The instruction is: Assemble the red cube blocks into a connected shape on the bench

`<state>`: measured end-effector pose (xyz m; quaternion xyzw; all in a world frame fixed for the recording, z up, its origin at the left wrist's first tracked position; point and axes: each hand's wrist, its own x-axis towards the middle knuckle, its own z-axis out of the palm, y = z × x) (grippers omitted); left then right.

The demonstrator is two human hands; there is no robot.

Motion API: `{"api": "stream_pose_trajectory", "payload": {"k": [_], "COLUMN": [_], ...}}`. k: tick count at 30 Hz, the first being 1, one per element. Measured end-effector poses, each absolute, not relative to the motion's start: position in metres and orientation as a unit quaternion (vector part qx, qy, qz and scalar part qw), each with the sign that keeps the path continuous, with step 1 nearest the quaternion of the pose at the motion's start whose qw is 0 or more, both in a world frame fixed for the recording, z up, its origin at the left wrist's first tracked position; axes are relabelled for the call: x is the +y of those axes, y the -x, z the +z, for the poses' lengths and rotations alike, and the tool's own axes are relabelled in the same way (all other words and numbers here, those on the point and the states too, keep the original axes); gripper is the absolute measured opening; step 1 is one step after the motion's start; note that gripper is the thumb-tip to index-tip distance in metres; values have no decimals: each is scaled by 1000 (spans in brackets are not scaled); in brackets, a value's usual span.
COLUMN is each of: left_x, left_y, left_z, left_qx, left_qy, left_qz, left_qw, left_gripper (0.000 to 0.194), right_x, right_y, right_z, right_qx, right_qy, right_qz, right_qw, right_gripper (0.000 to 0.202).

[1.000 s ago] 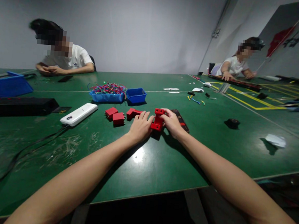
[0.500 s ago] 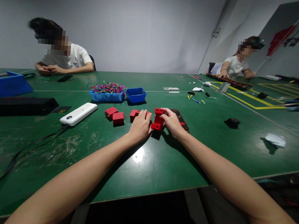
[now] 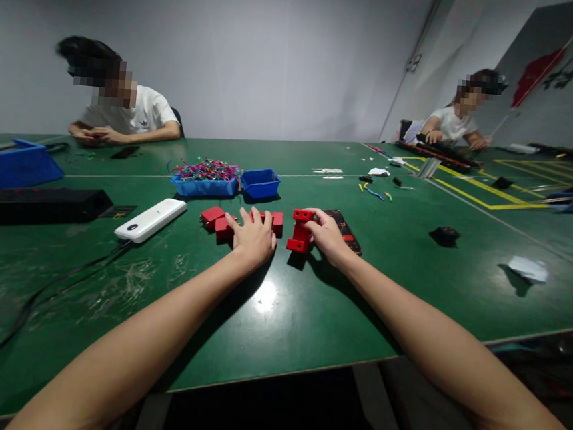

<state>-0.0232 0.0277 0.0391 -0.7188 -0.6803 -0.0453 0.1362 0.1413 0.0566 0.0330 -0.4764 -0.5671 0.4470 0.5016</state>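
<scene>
My right hand grips a red bracket-like part with holes in its two end blocks, held upright just above the table. Left of it, my left hand is open, its fingers spread over a group of red blocks. One red block shows beyond the fingers on the right. Another red block lies beside the thumb, partly covered, and a further red block sits behind that one. Whether the left fingers touch the blocks I cannot tell. Behind my right hand lies a dark, flat box-like thing with a red stripe.
A blue bin of coloured wires stands beside a smaller blue bin. A white power bank with a cable lies left. Pliers, a black lump and white paper lie right. Two people sit across the green table.
My left hand has moved left, away from the bracket-like part, and its fingers have spread over the red blocks. My right hand keeps its hold, shifted very slightly left.
</scene>
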Motion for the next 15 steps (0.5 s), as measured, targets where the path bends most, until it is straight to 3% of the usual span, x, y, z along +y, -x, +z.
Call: {"api": "stream_pose_trajectory", "payload": {"k": [8,11,15], "left_x": [29,33,38], "left_y": [26,35,45], "left_z": [45,50,51], "left_qx": [-706,-709,-739], "left_qy": [698,690,668], "left_qz": [-20,-17,1], "left_qw": [120,144,91], "left_gripper": [67,80,91], "right_x": [57,56,56], "right_y": [-142,-142,-141], "right_z": [32,33,32], "right_qx": [-577,-574,-581], "right_qy": [475,477,476], "right_qz": [440,444,439], "right_qw": [498,496,493], "right_gripper": [36,36,35]}}
